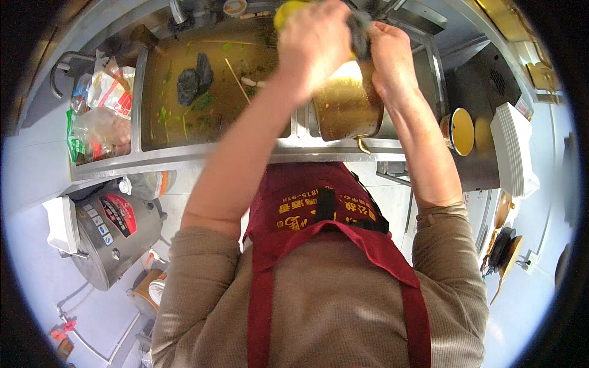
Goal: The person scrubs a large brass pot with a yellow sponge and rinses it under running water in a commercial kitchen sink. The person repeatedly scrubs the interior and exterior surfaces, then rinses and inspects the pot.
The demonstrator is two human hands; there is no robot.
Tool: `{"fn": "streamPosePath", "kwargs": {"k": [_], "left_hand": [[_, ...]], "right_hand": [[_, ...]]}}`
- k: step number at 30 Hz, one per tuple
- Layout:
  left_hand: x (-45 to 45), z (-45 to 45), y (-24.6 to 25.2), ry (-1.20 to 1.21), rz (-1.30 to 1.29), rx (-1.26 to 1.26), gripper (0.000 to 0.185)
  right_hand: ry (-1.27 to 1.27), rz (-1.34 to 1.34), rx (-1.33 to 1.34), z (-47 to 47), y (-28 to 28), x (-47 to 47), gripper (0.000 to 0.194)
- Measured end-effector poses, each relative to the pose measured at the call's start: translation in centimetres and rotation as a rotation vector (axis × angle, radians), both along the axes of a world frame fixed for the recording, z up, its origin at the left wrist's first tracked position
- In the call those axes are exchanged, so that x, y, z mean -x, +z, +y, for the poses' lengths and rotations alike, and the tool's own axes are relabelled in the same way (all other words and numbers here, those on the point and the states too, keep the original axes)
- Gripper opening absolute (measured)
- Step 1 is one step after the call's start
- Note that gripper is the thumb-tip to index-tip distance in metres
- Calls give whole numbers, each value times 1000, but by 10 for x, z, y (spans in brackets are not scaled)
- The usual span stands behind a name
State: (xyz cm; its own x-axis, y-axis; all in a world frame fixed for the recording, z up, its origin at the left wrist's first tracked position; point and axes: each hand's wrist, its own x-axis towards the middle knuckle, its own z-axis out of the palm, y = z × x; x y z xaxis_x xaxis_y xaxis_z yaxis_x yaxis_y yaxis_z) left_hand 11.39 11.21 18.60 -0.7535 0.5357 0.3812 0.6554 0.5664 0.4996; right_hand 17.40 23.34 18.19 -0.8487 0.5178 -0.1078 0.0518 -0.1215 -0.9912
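My left hand (pixel 315 48), blurred, is raised over the steel sink's rear part beside a yellow object (pixel 289 13); its grip is hard to make out. My right hand (pixel 393 57) has its fingers closed on a dark, crumpled, partly shiny item (pixel 361 34) that lies between both hands. Below them a tall metal pot (pixel 347 108) with a brass-coloured handle stands tilted at the sink divider. The left basin (pixel 221 138) holds murky brownish water with dark crumpled pieces (pixel 195 79), a thin wooden stick (pixel 237 79) and green scraps.
Plastic bags and packaging (pixel 108 106) fill the left compartment. At right are an enamel mug (pixel 460 132) and stacked white foam trays (pixel 513 147). A steel cylinder (pixel 119 234) is below left. The sink's front edge (pixel 193 154) runs before my apron.
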Motion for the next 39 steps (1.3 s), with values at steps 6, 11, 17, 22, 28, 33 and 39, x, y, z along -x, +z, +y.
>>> {"fn": "streamPosePath", "kwargs": {"k": [6,11,17,22,28,33,39], "left_hand": [[-118,-23,-89,-280,348,-22,41],[-72,-24,-76,-102,441,-78,38],[42,0,21,-91,-361,37,31],[-27,-1,-16,-120,375,-135,35],[-100,-56,-104,-160,416,-257,36],[-83,-48,-175,254,-588,-1077,50],[-48,-47,-225,20,-1923,-1523,49]], "right_hand": [[-118,47,211,20,2,3,21],[-112,60,86,-1,-4,-12,28],[-138,-11,-486,-23,-5,-5,28],[-185,129,123,-11,0,-8,18],[-294,-3,219,8,0,-21,27],[-357,36,209,2,4,-33,27],[-283,66,137,-15,20,-41,26]]}}
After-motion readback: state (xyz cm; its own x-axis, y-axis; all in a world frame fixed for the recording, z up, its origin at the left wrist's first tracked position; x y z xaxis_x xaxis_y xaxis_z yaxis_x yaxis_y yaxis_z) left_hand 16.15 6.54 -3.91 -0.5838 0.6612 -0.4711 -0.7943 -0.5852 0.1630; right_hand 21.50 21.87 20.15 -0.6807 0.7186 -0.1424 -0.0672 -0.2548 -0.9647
